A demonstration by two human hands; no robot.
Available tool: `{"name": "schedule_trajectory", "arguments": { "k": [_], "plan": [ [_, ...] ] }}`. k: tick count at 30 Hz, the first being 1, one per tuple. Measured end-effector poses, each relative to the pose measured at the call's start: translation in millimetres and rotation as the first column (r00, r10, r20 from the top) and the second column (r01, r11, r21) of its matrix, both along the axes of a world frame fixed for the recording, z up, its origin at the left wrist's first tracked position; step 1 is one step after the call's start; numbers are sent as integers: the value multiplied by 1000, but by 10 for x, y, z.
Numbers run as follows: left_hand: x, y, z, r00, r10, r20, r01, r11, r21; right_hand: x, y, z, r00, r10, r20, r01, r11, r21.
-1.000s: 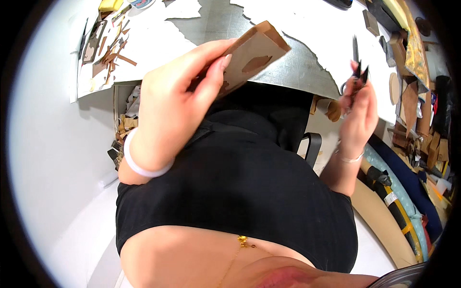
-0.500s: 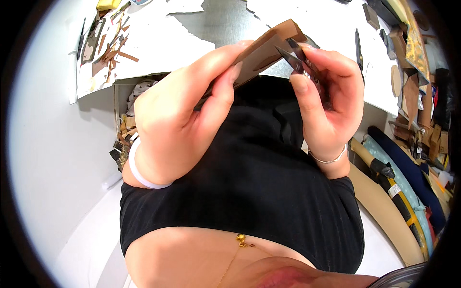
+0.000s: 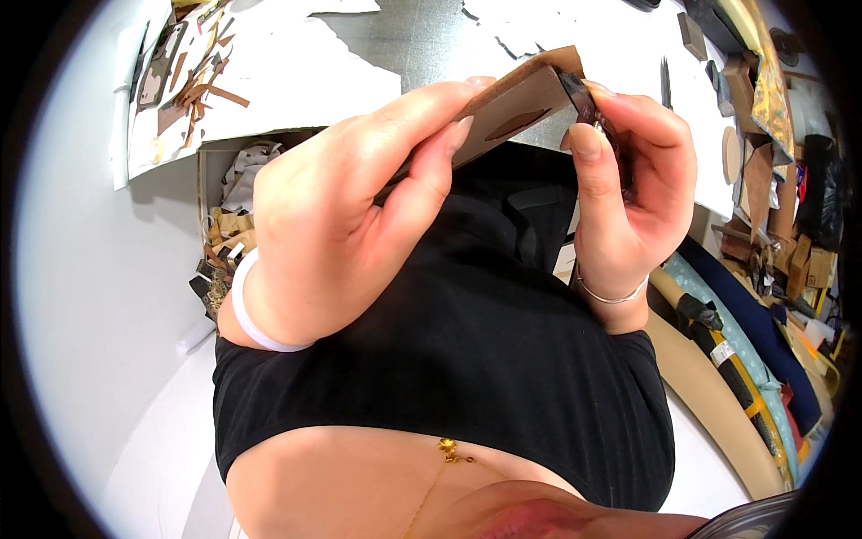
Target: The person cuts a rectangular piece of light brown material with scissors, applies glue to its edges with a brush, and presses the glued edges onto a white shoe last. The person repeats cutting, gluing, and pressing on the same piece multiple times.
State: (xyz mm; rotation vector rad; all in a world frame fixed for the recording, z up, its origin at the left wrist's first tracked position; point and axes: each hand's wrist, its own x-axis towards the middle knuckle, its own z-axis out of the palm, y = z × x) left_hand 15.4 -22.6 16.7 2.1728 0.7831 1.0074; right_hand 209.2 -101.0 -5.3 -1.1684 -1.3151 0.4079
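Grey metal counter [image 3: 404, 54] sits across the top, mostly under torn white paper sheets [image 3: 287, 63]; below it on the R, long material rolls, incl. a navy one [image 3: 752, 310]. L hand [image 3: 337, 198], white band at wrist, pinches a flat brown leather-like piece w/ grey face [image 3: 530, 94] btwn thumb & fingers, tilted, just above the counter's near edge. R hand [image 3: 633, 171], thin metal bracelet, has its fingers curled round black pointed snips [image 3: 582, 97] at the piece's R end.

Vs 1 sec ago, R hand is in from the side; vs ½ sec ago, the spread blades no longer both show, just one dark blade along that end. So work is prob. right at that edge now, L hand steadying. Can't tell whether the blades bite, as fingers block the view.

Smaller stuff: heap of brown strip scraps [image 3: 202, 90] & a phone-like case [image 3: 163, 61] far L; thin black pointed tool [image 3: 665, 83] on paper, R side. White label [image 3: 721, 352] on a roll, too small to read; no other legible writing or brand.
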Motion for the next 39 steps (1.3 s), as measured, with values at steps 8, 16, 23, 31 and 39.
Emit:
{"name": "schedule_trajectory", "arguments": {
  "k": [8, 16, 23, 31, 39],
  "plan": [
    [-5, 8, 4, 1000, 2, -6, -1, 1000, 5, 1, 13, 2, 999, -11, 46, 10, 1000, 20],
    [23, -10, 25, 1000, -14, -18, 14, 1000, 27, 23, -21, 2, 997, -8, 72, 7, 1000, 18],
    [30, -43, 64, 998, -26, -57, 28, 999, 26, 42, -48, 6, 997, -20, 79, 19, 1000, 18],
    [43, -68, 98, 996, -31, -80, 33, 999, 23, 59, -77, 5, 997, -29, 77, 26, 999, 41],
    [60, -71, 111, 995, -37, -94, 41, 998, 43, 71, -83, 34, 999, -10, 51, 9, 999, 35]
  ]
}}
